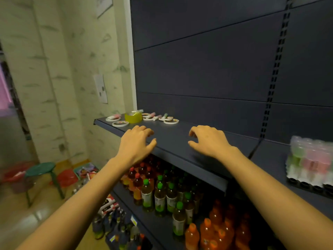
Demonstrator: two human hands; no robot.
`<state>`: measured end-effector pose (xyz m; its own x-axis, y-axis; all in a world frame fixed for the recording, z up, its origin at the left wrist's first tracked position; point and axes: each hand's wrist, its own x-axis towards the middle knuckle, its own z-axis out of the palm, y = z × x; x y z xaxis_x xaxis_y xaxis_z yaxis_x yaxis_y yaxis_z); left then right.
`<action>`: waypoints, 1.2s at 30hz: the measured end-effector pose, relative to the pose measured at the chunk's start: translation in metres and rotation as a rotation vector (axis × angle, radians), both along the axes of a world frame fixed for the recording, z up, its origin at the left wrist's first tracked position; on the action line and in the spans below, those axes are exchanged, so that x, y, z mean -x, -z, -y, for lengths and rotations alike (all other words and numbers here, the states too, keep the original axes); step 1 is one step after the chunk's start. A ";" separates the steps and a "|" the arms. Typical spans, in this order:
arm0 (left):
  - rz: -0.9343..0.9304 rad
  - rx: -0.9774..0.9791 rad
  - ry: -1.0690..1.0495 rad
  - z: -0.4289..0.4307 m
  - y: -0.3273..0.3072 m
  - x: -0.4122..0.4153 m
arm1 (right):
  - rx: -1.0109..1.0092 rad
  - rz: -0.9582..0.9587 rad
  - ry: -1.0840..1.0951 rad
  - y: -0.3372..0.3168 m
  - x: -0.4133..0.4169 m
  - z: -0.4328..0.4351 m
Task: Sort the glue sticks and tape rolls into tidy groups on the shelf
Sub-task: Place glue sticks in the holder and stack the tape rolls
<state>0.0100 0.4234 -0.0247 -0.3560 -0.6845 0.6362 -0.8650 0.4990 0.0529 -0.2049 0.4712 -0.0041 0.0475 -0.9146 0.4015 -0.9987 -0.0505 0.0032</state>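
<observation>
So your glue sticks [157, 117] and tape rolls [120, 123] are all jumbled together at the far left end of the dark shelf [180, 141], right up by the wall. The rolls are mostly thin white rings lying flat, and there's one fat yellow roll [133, 117] in the middle of the bunch. The sticks are lying on their sides, some across or against the rings, and one pinkish stick [116, 115] sits on top of a ring at the far left edge. Nothing is grouped yet. Your left hand [136, 141] is over the shelf's front edge, just short of the nearest ring, fingers loosely curled down with nothing in them. Your right hand [209, 139] is further right over bare shelf, same deal: fingers bent and a bit spread, holding nothing. I can't tell if either hand's fingertips actually touch the surface. The shelf below is packed with upright drink bottles, red ones [137, 179] at the left, green-capped ones [159, 193] in the middle and orange ones [207, 231] towards the right. On the next shelf section to your right there's a shrink-wrapped pack [310, 159] of pastel bottles. A green stool [40, 169] stands on the floor off to the left.
</observation>
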 end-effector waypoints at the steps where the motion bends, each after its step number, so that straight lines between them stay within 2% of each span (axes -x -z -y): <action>1: 0.008 0.002 0.000 0.011 -0.001 -0.011 | -0.010 0.002 0.007 0.000 -0.009 0.012; 15: -0.001 -0.049 0.063 0.161 0.015 -0.099 | -0.091 0.039 0.116 0.007 -0.087 0.165; 23: -0.104 -0.071 0.034 0.268 0.012 -0.100 | -0.083 0.047 0.164 -0.001 -0.078 0.263; 32: -0.196 -0.192 0.038 0.391 -0.009 -0.080 | -0.109 0.061 0.208 -0.013 -0.053 0.355; 36: -0.073 -0.278 0.026 0.440 -0.012 -0.070 | -0.159 0.087 0.259 -0.009 -0.043 0.380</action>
